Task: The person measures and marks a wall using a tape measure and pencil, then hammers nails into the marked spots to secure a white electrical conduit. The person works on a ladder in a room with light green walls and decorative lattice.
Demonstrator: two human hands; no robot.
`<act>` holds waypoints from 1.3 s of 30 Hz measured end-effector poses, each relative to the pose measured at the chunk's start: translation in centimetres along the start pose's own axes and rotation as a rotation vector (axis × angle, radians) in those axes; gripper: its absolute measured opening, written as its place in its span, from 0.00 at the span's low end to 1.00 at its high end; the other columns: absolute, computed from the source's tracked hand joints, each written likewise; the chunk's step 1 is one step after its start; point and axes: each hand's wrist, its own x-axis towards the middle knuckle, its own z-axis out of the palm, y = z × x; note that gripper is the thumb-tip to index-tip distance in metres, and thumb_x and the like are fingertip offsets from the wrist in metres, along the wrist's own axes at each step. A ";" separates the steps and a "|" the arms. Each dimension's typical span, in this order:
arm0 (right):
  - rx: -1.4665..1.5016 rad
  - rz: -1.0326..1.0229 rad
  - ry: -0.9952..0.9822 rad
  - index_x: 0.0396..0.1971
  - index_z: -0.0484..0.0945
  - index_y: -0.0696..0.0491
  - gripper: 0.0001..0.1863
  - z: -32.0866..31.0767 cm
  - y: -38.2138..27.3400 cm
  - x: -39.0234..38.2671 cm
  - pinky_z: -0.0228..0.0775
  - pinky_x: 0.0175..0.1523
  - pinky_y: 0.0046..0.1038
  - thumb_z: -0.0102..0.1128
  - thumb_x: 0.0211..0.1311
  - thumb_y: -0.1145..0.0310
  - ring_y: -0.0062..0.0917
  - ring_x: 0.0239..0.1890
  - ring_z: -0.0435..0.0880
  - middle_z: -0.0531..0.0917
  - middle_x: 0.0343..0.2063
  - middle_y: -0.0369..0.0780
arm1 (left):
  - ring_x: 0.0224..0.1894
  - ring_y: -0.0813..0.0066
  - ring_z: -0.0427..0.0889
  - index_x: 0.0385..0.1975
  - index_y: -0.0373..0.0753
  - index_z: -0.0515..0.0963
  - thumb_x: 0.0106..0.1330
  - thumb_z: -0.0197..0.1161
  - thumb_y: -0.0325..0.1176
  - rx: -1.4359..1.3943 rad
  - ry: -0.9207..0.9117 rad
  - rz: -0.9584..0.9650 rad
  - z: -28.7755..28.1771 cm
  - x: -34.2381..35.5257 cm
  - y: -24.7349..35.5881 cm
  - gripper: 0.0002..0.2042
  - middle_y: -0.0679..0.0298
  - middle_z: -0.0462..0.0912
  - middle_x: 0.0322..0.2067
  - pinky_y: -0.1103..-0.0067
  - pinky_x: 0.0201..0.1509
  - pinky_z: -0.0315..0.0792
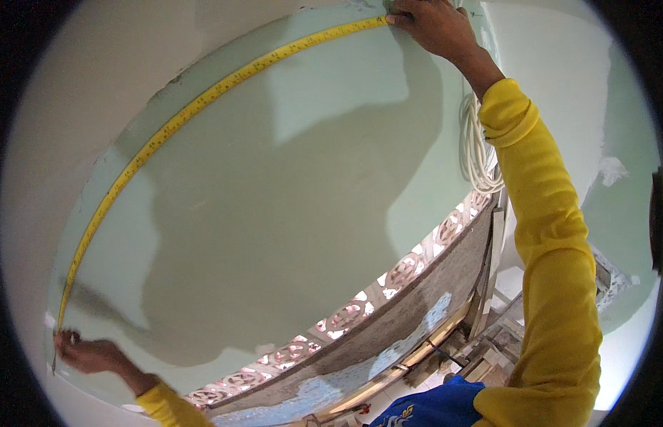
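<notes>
A yellow tape measure is stretched along the top of a pale green wall panel, its blade bending across the view from lower left to upper right. My left hand pinches the blade's lower end near the panel's left edge. Just under those fingers a thin dark tip sticks out; I cannot make out what it is. High at the upper right, my right hand closes on the other end of the blade, fingers pressed close to the wall. Whether the tape's case is in that hand is hidden.
Off-white cable hangs in a coil below my right hand. Pierced decorative blocks line the panel's lower edge, above a rough grey band. Wooden pieces lie in a heap at lower right. My shadow falls across the panel.
</notes>
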 end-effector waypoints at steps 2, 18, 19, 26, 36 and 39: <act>0.036 -0.003 -0.033 0.55 0.85 0.41 0.18 0.5 -0.6 0.5 0.72 0.60 0.60 0.60 0.70 0.54 0.47 0.58 0.80 0.82 0.54 0.46 | 0.53 0.60 0.81 0.49 0.35 0.81 0.74 0.59 0.37 -0.118 -0.452 0.070 3.3 -5.0 14.2 0.13 0.54 0.84 0.50 0.65 0.59 0.75; 0.045 -0.030 0.088 0.50 0.88 0.34 0.16 3.4 0.6 0.1 0.71 0.60 0.61 0.61 0.69 0.47 0.42 0.58 0.83 0.83 0.52 0.44 | 0.70 0.43 0.69 0.46 0.34 0.70 0.63 0.65 0.27 -0.499 -0.748 0.641 32.7 -15.4 51.9 0.15 0.44 0.71 0.67 0.52 0.76 0.61; 0.024 -0.045 0.072 0.50 0.88 0.35 0.16 3.3 0.9 0.1 0.70 0.61 0.61 0.62 0.69 0.48 0.40 0.57 0.84 0.84 0.51 0.43 | 0.72 0.47 0.68 0.47 0.34 0.70 0.64 0.65 0.29 -0.463 -0.762 0.665 32.7 -15.4 52.1 0.15 0.46 0.70 0.68 0.53 0.77 0.60; -0.031 -0.160 -0.009 0.49 0.85 0.43 0.18 0.6 7.3 -1.2 0.79 0.48 0.54 0.61 0.71 0.46 0.40 0.41 0.89 0.86 0.34 0.43 | 0.75 0.48 0.66 0.47 0.35 0.69 0.66 0.68 0.33 -0.441 -0.748 0.731 32.7 -15.6 51.8 0.17 0.49 0.67 0.72 0.53 0.78 0.59; -0.120 0.164 -0.140 0.54 0.80 0.58 0.16 -20.1 35.6 -17.0 0.76 0.58 0.31 0.63 0.74 0.65 0.33 0.50 0.85 0.84 0.48 0.45 | 0.76 0.49 0.63 0.45 0.36 0.70 0.68 0.67 0.34 -0.428 -0.803 0.700 31.9 -15.2 51.6 0.15 0.51 0.66 0.73 0.54 0.79 0.58; -0.273 0.225 -0.149 0.59 0.77 0.57 0.17 -30.2 45.7 -25.0 0.70 0.66 0.31 0.58 0.77 0.66 0.31 0.59 0.80 0.81 0.55 0.44 | 0.77 0.51 0.62 0.45 0.36 0.70 0.69 0.66 0.36 -0.401 -0.788 0.697 32.1 -15.0 52.0 0.14 0.51 0.64 0.74 0.55 0.80 0.56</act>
